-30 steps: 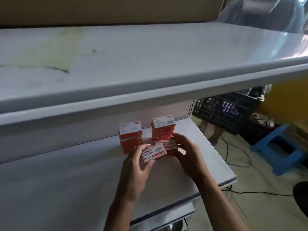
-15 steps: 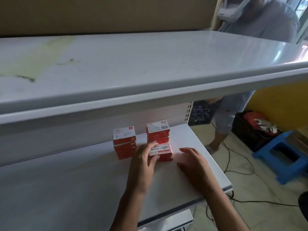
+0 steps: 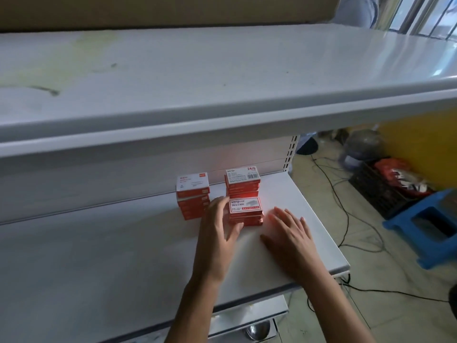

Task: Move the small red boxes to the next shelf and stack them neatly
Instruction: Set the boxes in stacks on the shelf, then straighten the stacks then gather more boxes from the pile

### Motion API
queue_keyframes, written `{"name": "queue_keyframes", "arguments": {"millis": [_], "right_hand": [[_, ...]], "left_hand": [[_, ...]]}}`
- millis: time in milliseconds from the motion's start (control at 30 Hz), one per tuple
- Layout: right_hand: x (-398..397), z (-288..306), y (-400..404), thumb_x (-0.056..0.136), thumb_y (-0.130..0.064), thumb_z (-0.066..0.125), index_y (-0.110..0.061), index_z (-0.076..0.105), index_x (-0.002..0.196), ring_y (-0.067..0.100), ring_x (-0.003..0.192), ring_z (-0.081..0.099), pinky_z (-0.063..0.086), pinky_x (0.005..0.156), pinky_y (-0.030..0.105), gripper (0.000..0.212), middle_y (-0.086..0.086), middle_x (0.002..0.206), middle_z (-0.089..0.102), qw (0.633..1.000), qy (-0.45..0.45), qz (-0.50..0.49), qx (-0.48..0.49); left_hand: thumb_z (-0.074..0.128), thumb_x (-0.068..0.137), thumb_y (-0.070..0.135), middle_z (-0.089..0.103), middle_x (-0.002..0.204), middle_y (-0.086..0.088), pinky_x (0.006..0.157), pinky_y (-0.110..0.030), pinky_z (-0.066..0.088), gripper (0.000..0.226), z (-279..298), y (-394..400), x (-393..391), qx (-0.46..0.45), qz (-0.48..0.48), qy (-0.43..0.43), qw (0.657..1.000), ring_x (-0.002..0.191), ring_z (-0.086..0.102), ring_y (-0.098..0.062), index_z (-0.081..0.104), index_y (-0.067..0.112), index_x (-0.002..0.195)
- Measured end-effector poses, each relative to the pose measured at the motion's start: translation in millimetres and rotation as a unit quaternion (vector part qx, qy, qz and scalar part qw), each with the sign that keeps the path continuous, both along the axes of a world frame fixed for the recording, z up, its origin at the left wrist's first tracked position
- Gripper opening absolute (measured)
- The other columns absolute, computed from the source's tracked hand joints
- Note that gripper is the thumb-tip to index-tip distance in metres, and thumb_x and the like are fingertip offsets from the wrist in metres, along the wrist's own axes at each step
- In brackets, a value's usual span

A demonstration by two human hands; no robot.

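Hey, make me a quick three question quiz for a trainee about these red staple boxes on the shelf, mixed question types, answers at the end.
1. True or false: the right hand is gripping a box.
2. How many separate stacks of red staple boxes stand on the lower shelf? A) one B) two C) three
3. Fill in: the left hand touches the front stack on its ____ side.

Key: 1. False; it lies flat and open on the shelf beside the front stack. 2. C: the left stack, the back stack and the front stack. 3. Left.
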State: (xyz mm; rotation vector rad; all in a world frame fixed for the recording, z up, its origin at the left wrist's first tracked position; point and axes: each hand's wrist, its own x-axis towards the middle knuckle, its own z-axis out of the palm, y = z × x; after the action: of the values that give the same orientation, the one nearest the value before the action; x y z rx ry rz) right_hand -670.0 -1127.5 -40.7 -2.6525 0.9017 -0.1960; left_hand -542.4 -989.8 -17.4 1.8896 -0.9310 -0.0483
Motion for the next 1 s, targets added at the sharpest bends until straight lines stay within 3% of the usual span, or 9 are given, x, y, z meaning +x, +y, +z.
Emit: {"name": "queue_keyframes", "arguments": {"millis": [67,167,267,367,467,533,733,867,1000], "right_hand": [[-2.0,4.0,2.0,0.081,-0.063,0.027,-0.028,0.039,0.14,0.018,0.142,0.024,0.01,0.117,0.038,0.069,-0.007,0.152,0.03,1.0,-0.013,-0.002,0.016],[-9.6,21.2,14.2,0.09,-0.032,0.057,-0.021,0.054,0.129,0.022,0.127,0.046,0.031,0.104,0.032,0.041,-0.001,0.139,0.049,0.99,-0.126,-0.057,0.025],[-1.6,45.5,41.5,0.088,-0.018,0.061,-0.018,0.058,0.122,0.018,0.115,0.055,0.038,0.096,0.025,0.034,-0.001,0.127,0.058,0.979,-0.198,-0.055,-0.008],[28.0,69.0,86.3,0.088,-0.016,0.061,-0.018,0.057,0.121,0.015,0.11,0.056,0.046,0.095,0.029,0.034,-0.001,0.124,0.058,0.973,-0.228,0.028,0.001],[67.9,88.4,154.2,0.09,-0.021,0.059,-0.022,0.055,0.122,0.008,0.114,0.05,0.036,0.095,0.015,0.032,-0.006,0.126,0.056,0.97,-0.215,0.114,0.018],[97.9,95.3,209.6,0.092,-0.027,0.055,-0.025,0.052,0.126,0.004,0.117,0.045,0.027,0.096,0.009,0.033,-0.009,0.129,0.052,0.962,-0.198,0.184,0.032],[181.9,91.9,366.2,0.095,-0.034,0.049,-0.028,0.045,0.134,0.011,0.133,0.033,0.031,0.111,0.028,0.04,-0.008,0.141,0.042,0.932,-0.169,0.317,0.053],[225.6,81.9,454.8,0.093,-0.036,0.047,-0.026,0.048,0.132,0.014,0.133,0.033,0.031,0.111,0.031,0.04,-0.006,0.14,0.044,0.911,-0.165,0.374,0.053],[256.1,82.5,533.6,0.089,-0.04,0.043,-0.026,0.048,0.132,0.014,0.128,0.039,0.032,0.108,0.029,0.045,-0.006,0.137,0.046,0.893,-0.153,0.415,0.082]], "left_hand": [[0.068,0.084,0.02,0.05,0.134,0.007,0.108,-0.015,0.031,0.055,-0.4,15.2,-4.6,0.017,-0.011,0.008,1.0,0.127,0.043,-0.002,0.046,0.018,0.134],[0.065,0.086,0.023,0.053,0.131,0.005,0.105,-0.011,0.031,0.047,-5.5,45.8,-3.4,0.048,-0.006,0.009,0.999,0.123,0.046,-0.002,0.051,0.02,0.131],[0.061,0.089,0.025,0.054,0.126,0.008,0.102,-0.018,0.037,0.038,-4.0,84.2,8.3,0.057,0.015,0.007,0.998,0.118,0.048,-0.002,0.054,0.024,0.127],[0.052,0.093,0.034,0.052,0.127,0.011,0.101,-0.02,0.038,0.036,5.7,131.6,28.3,0.056,0.056,0.006,0.997,0.119,0.047,-0.002,0.052,0.023,0.127],[0.044,0.091,0.045,0.052,0.123,0.013,0.098,-0.021,0.035,0.042,15.1,192.7,53.5,0.055,0.113,-0.022,0.992,0.114,0.046,0.0,0.054,0.022,0.124],[0.049,0.093,0.042,0.051,0.12,0.013,0.096,-0.022,0.036,0.037,22.4,242.8,69.4,0.055,0.164,-0.033,0.984,0.111,0.048,-0.002,0.055,0.021,0.123],[0.062,0.088,0.016,0.057,0.121,0.0,0.095,-0.027,0.038,0.034,35.1,422.8,117.0,0.092,0.282,-0.038,0.954,0.113,0.053,-0.017,0.057,0.018,0.121],[0.062,0.088,0.019,0.052,0.12,0.003,0.087,-0.012,0.035,0.036,43.7,533.6,132.1,0.119,0.33,-0.037,0.936,0.111,0.048,-0.013,0.055,0.019,0.123],[0.059,0.087,0.033,0.057,0.115,0.004,0.089,-0.026,0.04,0.034,45.0,622.4,133.4,0.127,0.393,-0.049,0.909,0.106,0.052,-0.014,0.056,0.022,0.119]]}}
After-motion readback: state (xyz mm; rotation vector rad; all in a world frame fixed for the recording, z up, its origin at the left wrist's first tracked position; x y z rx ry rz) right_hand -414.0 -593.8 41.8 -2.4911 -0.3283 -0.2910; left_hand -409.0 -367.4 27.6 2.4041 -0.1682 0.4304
